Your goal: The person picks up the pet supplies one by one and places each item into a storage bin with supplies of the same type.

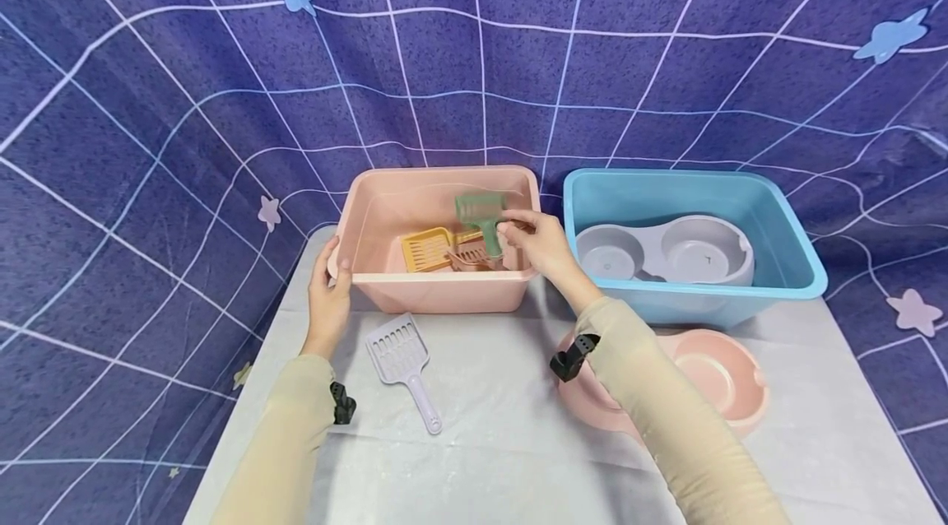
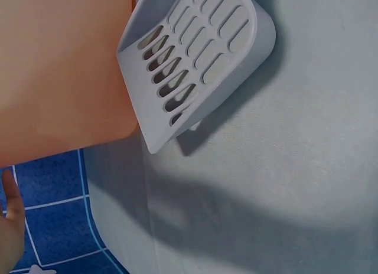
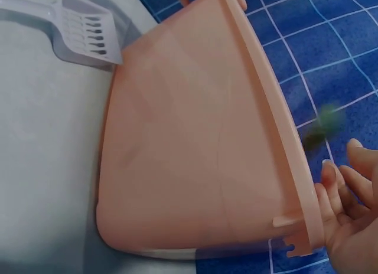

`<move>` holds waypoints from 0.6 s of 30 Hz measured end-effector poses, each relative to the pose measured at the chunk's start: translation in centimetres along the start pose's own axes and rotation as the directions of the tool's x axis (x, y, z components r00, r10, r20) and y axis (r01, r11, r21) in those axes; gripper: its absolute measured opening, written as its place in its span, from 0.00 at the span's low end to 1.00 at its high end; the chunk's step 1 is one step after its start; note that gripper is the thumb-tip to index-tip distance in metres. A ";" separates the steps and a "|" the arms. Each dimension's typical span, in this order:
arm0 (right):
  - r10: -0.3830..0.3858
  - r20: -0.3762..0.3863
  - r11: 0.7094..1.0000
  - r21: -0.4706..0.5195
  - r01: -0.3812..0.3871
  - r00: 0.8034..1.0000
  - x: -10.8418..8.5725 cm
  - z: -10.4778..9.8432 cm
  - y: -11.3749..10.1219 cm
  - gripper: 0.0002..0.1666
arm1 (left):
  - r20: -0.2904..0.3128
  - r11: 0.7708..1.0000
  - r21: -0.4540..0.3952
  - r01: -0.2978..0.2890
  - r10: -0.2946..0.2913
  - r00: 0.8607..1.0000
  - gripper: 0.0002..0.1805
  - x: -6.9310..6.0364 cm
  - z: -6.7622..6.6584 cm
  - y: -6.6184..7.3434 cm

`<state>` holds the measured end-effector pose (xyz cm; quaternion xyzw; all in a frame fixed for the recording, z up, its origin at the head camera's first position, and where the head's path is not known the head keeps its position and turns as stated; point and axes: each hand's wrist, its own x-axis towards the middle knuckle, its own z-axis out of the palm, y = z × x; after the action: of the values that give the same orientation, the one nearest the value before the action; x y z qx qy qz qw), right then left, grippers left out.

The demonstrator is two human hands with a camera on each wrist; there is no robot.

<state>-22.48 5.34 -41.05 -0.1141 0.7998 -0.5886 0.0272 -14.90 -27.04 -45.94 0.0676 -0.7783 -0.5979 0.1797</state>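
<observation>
A pink plastic litter box (image 1: 444, 295) stands at the back left of the table. My left hand (image 1: 328, 299) grips its left rim, thumb on the near side. Over the box's right part is my right hand (image 1: 544, 247), fingers loosely bent. A green litter scoop (image 1: 481, 208), blurred, hangs in the air by its fingertips; in the right wrist view the green blur (image 3: 329, 121) shows apart from the fingers. A yellow scoop (image 1: 425, 251) and a brownish-pink slotted scoop (image 1: 472, 256) lie inside the box, partly overlapping.
A lilac scoop (image 1: 400, 352) lies on the white table (image 1: 504, 443) in front of the box. To the right, a blue box (image 1: 803, 270) contains a grey double bowl (image 1: 652, 241). A pink double bowl (image 1: 748, 393) lies partly under my right forearm. A blue curtain (image 1: 444, 56) hangs behind.
</observation>
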 end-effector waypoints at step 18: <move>-0.113 -0.175 0.984 0.117 0.134 0.978 -2.4 0.9 0.4 0.15 | -0.003 1.000 -0.009 -0.009 0.009 1.000 0.27 0.0 0.1 0.1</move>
<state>-20.06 5.10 -41.90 -0.1119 0.7513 -0.6466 -0.0695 -14.92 -26.91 -45.87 0.0642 -0.7756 -0.6005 0.1838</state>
